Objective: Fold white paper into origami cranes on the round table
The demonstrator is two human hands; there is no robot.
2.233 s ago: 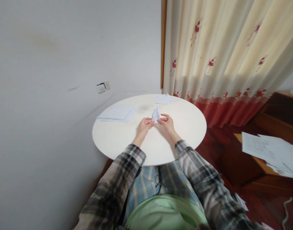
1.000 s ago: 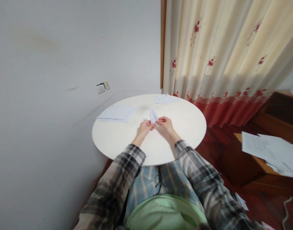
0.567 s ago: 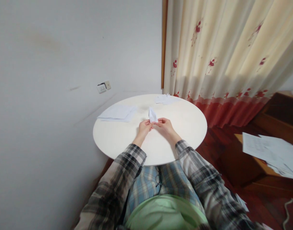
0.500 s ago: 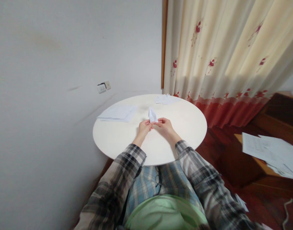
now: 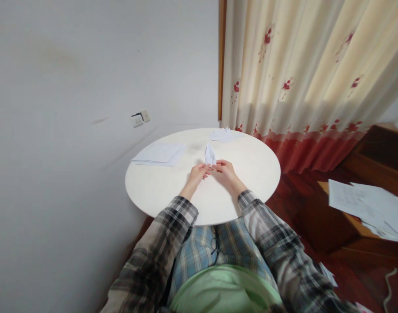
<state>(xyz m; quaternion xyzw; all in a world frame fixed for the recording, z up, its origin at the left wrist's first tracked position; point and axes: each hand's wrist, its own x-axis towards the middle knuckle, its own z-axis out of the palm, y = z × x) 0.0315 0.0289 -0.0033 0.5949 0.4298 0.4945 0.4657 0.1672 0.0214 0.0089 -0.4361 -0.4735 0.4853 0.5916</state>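
Stack of white sheets (image 5: 160,154) lies flat on the left part of the round white table (image 5: 153,191), well apart from the hands. Left hand (image 5: 197,174) is next, fingertips pinched on the lower left edge of the folded paper piece (image 5: 210,154). That piece sits about mid-table, a bit toward the far side, its bottom between the two hands, its body standing clear above them. Can't tell whether its base touches the tabletop. Right hand (image 5: 225,169) closes on the lower right edge, thumb and forefinger together, so both hands are grasping the same small paper, one per side.

Handling, as a judgement: v. light, thin, several layers thick where folded so stiffer along creases than a plain sheet, but it'll crush or tear w/ a hard squeeze, and smooth paper can slip from dry fingertips. Best hold is low down at the base, on the layered edges on both sides, light pinch, leaving the tip free.

Orientation: narrow pointed shape, long axis running from base at the fingers up to the tip, which points away from the person & slightly up, leaning a touch left. Finer fold detail too small to tell.

Farther right at the table's far rim: a small crumpled paper heap (image 5: 223,134), then the curtain (image 5: 300,74), & loose sheets (image 5: 365,206) off to the right on the wooden furniture
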